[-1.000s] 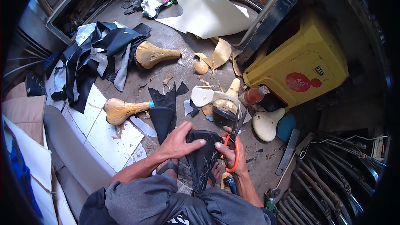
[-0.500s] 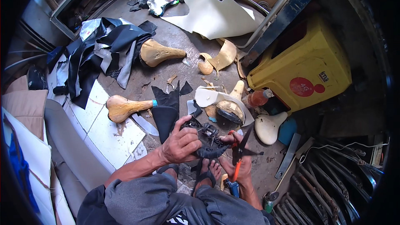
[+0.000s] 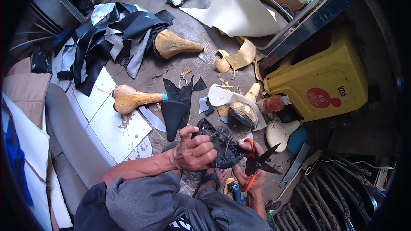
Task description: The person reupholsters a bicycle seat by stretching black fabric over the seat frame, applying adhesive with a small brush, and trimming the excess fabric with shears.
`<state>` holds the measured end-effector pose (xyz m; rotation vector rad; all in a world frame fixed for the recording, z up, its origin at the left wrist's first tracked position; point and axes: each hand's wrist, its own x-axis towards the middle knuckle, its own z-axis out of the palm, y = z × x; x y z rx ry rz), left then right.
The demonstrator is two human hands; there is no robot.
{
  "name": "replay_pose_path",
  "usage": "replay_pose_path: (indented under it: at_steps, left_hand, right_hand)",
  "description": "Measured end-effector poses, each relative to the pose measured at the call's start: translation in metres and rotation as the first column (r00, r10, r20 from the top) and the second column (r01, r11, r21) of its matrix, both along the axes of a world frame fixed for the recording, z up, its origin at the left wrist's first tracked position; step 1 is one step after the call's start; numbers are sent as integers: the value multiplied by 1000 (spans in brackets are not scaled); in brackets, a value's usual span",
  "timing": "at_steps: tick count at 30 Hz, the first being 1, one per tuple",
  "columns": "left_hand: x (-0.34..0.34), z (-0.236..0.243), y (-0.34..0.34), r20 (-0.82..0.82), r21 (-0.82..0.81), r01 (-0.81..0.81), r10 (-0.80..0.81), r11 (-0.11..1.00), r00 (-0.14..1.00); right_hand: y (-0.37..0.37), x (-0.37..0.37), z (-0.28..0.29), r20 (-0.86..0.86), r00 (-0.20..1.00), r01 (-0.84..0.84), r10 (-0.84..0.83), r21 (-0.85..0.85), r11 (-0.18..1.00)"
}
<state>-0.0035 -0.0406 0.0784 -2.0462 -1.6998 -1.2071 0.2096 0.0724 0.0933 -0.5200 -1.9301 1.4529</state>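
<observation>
My left hand (image 3: 196,151) is closed on a black bicycle saddle (image 3: 223,159), gripping its left side. The saddle's underside faces me, with its metal clamp and rails showing. In my right hand (image 3: 255,182) are scissors (image 3: 251,162) with orange handles, their dark blades spread and pointing right, away from the saddle. The fingers of that hand lie close to the saddle's right edge; whether they touch it I cannot tell. Just beyond the saddle lies a black fabric scrap (image 3: 176,110). A pale saddle base with white material (image 3: 244,110) lies farther right.
Yellowish saddle foams (image 3: 133,99) lie on the floor, another (image 3: 173,44) beside a heap of black material (image 3: 132,26). A cream sheet (image 3: 237,13) is at the back. At right are a yellow plastic stool (image 3: 321,77), an orange-brown bottle (image 3: 273,103), a cream saddle (image 3: 278,134) and metal tubes (image 3: 325,192).
The saddle has tilted so more of its underside shows, both hands still holding their things. The scissors have turned slightly and shifted right. The whole view has shifted a little.
</observation>
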Motion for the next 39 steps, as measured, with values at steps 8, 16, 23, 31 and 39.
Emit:
replay_pose_path:
  at_steps: [8,16,23,31,39]
  left_hand:
    - [0,-4,-9,-192,150,-37,66,988,979]
    - [4,17,9,93,-124,-25,37,992,995]
    - [14,10,16,713,-534,270,254,801,654]
    - [14,9,22,749,-608,393,334,690,572]
    - [11,0,16,817,-552,505,310,664,486]
  right_hand:
    - [-2,0,-3,26,999,-43,41,66,997]
    - [4,4,-5,146,984,117,-105,-76,990]
    - [-2,-16,-1,265,933,305,-244,-219,927]
    - [1,-19,8,246,930,352,-274,-375,858]
    - [2,-19,11,315,905,400,-287,-395,827]
